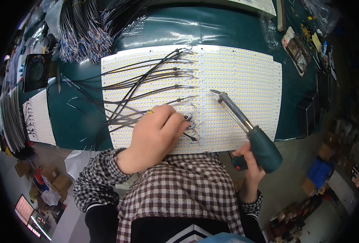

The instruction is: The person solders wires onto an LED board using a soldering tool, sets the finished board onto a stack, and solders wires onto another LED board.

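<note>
A large white LED panel board (244, 117), dotted with rows of small yellowish LEDs, lies on the green table in front of me. Several black cables (147, 91) run from the left onto its middle, their thin stripped wire ends along the centre strip. My left hand (155, 131) rests over the lower left of the board, fingers closed in a pinch on one black cable near that strip; its end is partly hidden. Gripped in my right hand (252, 170) at the board's near edge is a soldering iron (266, 152) with a dark green handle, its tip pointing up-left above the centre strip.
Thick bundles of black cables (84, 32) lie at the far left. A smaller wired LED panel (41, 117) and a stack of boards (10, 117) sit at the left. At the far right is a stained soldering tray (296, 52). Loose wire bits lie left of the board.
</note>
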The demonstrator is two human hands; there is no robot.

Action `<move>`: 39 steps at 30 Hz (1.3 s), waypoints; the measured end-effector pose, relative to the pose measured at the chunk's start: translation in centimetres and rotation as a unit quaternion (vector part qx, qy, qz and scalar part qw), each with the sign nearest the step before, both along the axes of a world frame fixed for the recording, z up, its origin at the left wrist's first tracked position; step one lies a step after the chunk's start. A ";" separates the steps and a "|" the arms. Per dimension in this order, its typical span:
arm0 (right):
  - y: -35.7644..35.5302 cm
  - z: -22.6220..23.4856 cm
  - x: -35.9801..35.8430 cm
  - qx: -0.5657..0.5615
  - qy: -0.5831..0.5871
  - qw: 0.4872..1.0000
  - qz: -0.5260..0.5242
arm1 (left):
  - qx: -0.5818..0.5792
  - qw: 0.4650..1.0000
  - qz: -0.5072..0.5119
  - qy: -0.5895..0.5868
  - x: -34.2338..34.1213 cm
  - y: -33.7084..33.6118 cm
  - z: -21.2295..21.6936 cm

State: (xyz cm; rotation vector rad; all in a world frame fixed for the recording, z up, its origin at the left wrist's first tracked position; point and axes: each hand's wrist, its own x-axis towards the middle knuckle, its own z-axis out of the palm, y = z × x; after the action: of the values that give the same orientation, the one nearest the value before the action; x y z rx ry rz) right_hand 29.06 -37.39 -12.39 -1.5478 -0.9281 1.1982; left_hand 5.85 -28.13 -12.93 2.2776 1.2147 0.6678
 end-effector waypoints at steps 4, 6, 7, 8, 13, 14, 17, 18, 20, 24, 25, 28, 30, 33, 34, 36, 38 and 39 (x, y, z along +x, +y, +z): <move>0.5 0.2 0.0 0.011 0.012 1.000 0.000 | -0.061 0.996 0.026 0.066 0.3 -1.1 0.3; 0.5 0.3 0.2 0.019 0.032 0.999 0.002 | -0.070 0.994 0.060 0.051 0.7 -0.7 0.2; 0.4 0.4 0.2 0.019 0.052 0.998 -0.013 | -0.061 0.995 0.057 0.045 1.0 -0.3 0.2; 0.4 0.4 0.3 0.025 0.054 0.998 -0.004 | -0.063 0.996 0.048 0.033 1.2 0.0 0.1; 0.0 0.0 0.8 0.040 0.069 0.997 -0.008 | -0.095 0.995 0.027 0.005 1.5 1.1 -0.2; -0.1 0.0 0.8 0.040 0.071 0.997 0.000 | -0.125 0.991 0.046 -0.019 1.5 1.1 -0.1; -0.4 -0.2 1.0 0.026 0.087 0.996 -0.025 | -0.167 0.981 0.085 -0.048 1.6 1.0 -0.1; -0.4 -0.3 1.1 0.032 0.093 0.995 -0.015 | -0.179 0.977 0.104 -0.057 1.8 0.9 -0.2; -0.5 -0.4 1.2 0.038 0.098 0.994 -0.005 | -0.080 0.993 0.084 -0.037 1.9 1.1 -0.3; -0.8 -0.6 1.3 0.041 0.087 0.995 -0.009 | -0.030 0.996 0.074 -0.046 2.2 0.7 0.1; -0.8 -0.6 1.3 0.036 0.085 0.996 -0.018 | -0.038 0.994 0.095 -0.043 1.9 0.9 0.2; -0.8 -0.6 1.3 0.042 0.085 0.995 -0.017 | -0.156 0.979 0.116 -0.055 1.1 1.3 0.7; -0.8 -0.4 1.1 0.030 0.053 0.998 -0.013 | -0.181 0.983 0.040 0.003 0.8 1.1 0.8; -0.7 -0.4 0.9 0.029 0.012 0.999 -0.016 | -0.154 0.986 0.055 -0.017 0.8 1.6 0.1; -0.7 -0.4 0.9 0.034 0.007 0.999 -0.017 | -0.154 0.984 0.080 -0.025 0.8 1.8 -0.3; -0.8 -0.4 0.9 0.044 0.001 0.999 -0.019 | -0.170 0.978 0.096 -0.067 0.9 1.9 -0.6; -0.8 -0.6 1.0 0.054 -0.004 0.998 -0.019 | -0.043 0.994 0.090 0.031 1.2 1.7 -0.8; -0.9 -0.7 1.1 0.057 -0.012 0.998 -0.014 | -0.067 0.993 0.083 0.052 1.3 1.5 -0.7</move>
State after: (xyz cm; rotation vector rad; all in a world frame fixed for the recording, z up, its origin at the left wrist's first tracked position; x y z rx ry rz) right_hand 30.19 -38.31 -13.08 -1.4829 -0.9704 1.0911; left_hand 7.15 -26.68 -13.59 2.1408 1.4654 0.5128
